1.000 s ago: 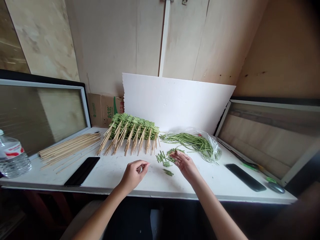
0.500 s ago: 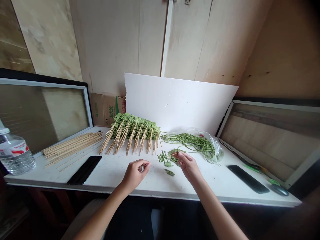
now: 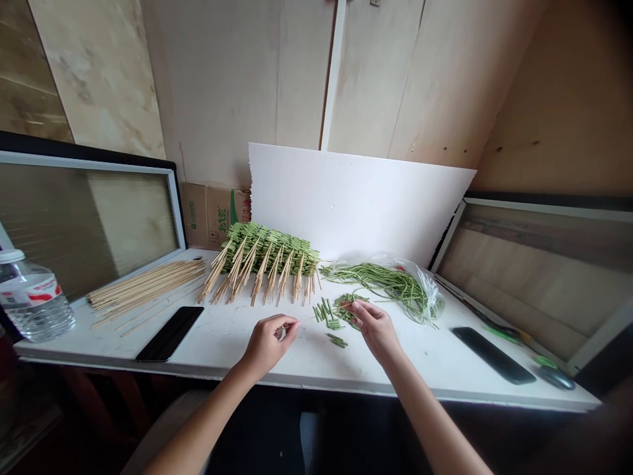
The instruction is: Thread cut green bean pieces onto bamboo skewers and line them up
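Note:
My left hand (image 3: 270,342) hovers over the white table (image 3: 237,343) with its fingers pinched on a thin bamboo skewer that points right. My right hand (image 3: 376,326) reaches into a small heap of cut green bean pieces (image 3: 330,315) and pinches one of them. Behind the heap lies a stack of finished bean skewers (image 3: 264,257). Whole long beans (image 3: 388,280) spill from a clear plastic bag at the right.
A pile of bare skewers (image 3: 143,285) lies at the left, with a black phone (image 3: 169,333) in front of it and a water bottle (image 3: 32,297) at the table's left end. Another black phone (image 3: 493,355), a knife (image 3: 494,326) and a white foam board (image 3: 356,201) are at right and back.
Both hands stay almost where they were. The view has drifted slightly, and my right hand has closed a little more on a bean piece.

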Motion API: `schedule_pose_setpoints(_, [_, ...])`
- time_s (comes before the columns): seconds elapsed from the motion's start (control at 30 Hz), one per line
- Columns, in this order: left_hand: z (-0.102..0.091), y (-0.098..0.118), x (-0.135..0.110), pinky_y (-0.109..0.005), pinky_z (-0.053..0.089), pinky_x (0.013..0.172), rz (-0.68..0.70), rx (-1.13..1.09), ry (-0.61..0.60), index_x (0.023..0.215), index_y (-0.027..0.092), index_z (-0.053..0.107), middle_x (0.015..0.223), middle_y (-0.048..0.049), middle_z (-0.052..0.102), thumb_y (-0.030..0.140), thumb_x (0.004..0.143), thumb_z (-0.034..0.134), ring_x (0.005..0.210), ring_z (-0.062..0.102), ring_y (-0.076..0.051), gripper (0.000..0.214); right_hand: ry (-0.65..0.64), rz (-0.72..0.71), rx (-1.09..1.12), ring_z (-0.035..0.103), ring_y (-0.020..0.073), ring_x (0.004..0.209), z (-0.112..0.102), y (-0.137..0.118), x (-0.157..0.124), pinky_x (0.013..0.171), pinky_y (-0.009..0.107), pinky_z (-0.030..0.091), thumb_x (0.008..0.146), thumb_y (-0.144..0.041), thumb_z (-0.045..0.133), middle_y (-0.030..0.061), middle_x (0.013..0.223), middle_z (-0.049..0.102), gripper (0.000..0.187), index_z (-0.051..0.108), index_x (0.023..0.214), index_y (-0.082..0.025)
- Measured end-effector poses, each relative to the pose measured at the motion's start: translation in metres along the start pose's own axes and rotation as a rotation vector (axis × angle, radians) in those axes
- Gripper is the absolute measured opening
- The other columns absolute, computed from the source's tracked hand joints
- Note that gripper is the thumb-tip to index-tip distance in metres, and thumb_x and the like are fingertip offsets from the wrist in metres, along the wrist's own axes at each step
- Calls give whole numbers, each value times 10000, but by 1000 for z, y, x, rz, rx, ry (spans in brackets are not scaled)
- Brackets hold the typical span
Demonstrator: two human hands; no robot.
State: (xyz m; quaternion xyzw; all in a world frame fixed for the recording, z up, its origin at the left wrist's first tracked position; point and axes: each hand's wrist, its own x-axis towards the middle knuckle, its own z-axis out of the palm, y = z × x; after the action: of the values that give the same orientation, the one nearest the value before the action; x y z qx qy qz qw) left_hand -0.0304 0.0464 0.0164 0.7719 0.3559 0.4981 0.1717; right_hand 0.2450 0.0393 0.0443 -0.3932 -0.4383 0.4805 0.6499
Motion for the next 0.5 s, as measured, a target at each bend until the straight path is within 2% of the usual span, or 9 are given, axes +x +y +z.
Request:
schedule_pose_setpoints(0.23, [3,0,0,-221,457,585,-30,-46,3,910,164,747,806,-57,738,315,981,598,648,598,-136,224,-55,13,37,726,277,1059,4,-4,-2,704,304,575,788,-474,836,83,1049,799,288,808,946,-234])
schedule_pose_setpoints(0.5, [-1,7,2,-231,446,599,-12,-24,-19,918,168,751,831,-61,742,286,979,597,669,589,-137,204,-2,13,24,738,258,996,1,-3,1,653,278,565,760,-462,860,78,977,806,274,803,884,-225])
